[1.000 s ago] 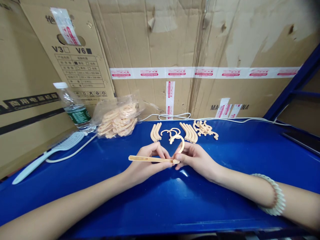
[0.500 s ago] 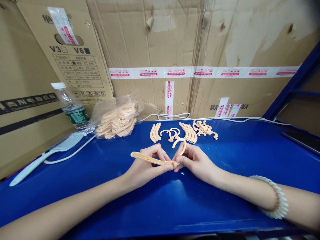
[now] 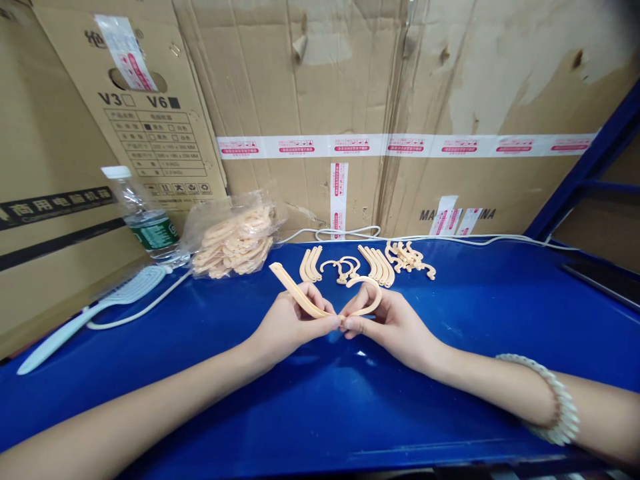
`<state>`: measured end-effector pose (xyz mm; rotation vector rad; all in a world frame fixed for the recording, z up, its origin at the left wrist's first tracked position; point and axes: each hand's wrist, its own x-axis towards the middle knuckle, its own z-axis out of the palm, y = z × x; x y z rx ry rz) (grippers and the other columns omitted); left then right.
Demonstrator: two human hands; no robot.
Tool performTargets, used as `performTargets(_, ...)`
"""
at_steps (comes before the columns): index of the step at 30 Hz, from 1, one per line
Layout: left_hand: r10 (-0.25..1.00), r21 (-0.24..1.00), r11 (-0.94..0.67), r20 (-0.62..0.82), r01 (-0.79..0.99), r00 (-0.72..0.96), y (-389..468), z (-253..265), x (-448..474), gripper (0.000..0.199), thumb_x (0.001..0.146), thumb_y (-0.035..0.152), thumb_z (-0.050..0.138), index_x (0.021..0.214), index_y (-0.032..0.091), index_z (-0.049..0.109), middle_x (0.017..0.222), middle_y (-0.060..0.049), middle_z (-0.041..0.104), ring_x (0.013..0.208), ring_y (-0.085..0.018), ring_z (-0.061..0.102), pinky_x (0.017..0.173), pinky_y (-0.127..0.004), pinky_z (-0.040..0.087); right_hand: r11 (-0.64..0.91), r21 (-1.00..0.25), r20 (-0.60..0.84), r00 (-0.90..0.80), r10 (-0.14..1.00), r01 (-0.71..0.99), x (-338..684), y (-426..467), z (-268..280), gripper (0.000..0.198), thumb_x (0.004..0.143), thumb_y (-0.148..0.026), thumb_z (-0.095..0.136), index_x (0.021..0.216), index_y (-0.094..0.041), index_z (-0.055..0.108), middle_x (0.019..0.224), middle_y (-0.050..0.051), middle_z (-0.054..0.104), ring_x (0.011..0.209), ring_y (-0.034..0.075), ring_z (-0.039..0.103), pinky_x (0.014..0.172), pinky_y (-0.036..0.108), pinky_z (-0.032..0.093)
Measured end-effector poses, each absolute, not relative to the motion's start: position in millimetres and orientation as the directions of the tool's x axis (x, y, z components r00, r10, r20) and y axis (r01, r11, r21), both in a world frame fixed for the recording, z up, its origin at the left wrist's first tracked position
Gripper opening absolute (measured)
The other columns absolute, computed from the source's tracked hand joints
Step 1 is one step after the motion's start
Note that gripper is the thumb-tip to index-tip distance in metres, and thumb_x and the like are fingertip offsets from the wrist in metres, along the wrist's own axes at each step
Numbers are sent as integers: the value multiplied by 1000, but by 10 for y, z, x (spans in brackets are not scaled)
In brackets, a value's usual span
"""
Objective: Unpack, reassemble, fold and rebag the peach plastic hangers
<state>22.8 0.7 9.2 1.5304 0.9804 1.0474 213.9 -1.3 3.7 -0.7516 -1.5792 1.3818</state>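
Left hand (image 3: 291, 322): gripping curved bar (image 3: 295, 291) | right hand (image 3: 397, 329): pinching hook (image 3: 378, 299)

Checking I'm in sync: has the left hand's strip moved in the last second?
Yes: the strip has swung its free end up the picture, from below the bag to about level with its lower edge.

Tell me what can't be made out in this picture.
In the head view:
Whether curved bar and hook join: covered by fingers.
Number of pieces in the clear bag: they overlap each other.
Dark flat object: right end cut off by picture edge.
Tape: red print too small.
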Motion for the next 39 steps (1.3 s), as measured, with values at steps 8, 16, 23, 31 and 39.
performTargets(8, 931, 989, -129, 98, 65, 352, 2, 96, 227, 24, 66, 24, 82, 77, 16, 62, 73, 0, 71, 69, -14, 67, 65, -23, 50, 149, -982, 185, -413, 892, -118, 2145, 16, 30, 33, 64, -34, 86, 69, -17, 58, 64, -2, 66, 58, 13, 66, 61, 27, 58)
performTargets(16, 924, 995, -4, -35, 102, 381, -13, 115, 203, 15, 69, 24, 80, 82, 17, 78, 73, -4, 76, 73, -18, 70, 72, -25, 54, 158, -964, 221, -322, 921, -212, 2200, 111, 81, 30, 72, -37, 80, 87, -18, 62, 71, -1, 67, 61, 13, 67, 61, 27, 58)
performTargets(23, 939, 982, 178, -151, -58, 310, -14, 175, 205, 20, 63, 24, 86, 77, 13, 77, 76, -5, 74, 71, -15, 70, 69, -21, 53, 661, -557, 585, -328, 742, 503, 2644, 612, 103, 13, 84, -24, 60, 93, -19, 68, 91, 9, 72, 89, 25, 64, 84, 46, 51)
performTargets(31, 943, 980, 181, -149, -82, 299, -25, 162, 210, 28, 60, 31, 90, 77, 13, 77, 74, -5, 74, 71, -15, 70, 69, -22, 53, 708, -141, 500, -567, 654, 692, 2712, 796, -16, 17, 87, -16, 57, 95, -16, 72, 98, 13, 72, 100, 31, 56, 93, 52, 41)
performTargets(39, 937, 977, 190, -151, -99, 315, -11, 150, 192, 29, 60, 32, 90, 76, 12, 75, 76, -5, 75, 71, -16, 71, 70, -23, 55, 676, -372, 588, -402, 702, 636, 2686, 742, 55, 16, 92, -19, 52, 92, -16, 68, 80, 8, 73, 73, 21, 67, 71, 36, 53)
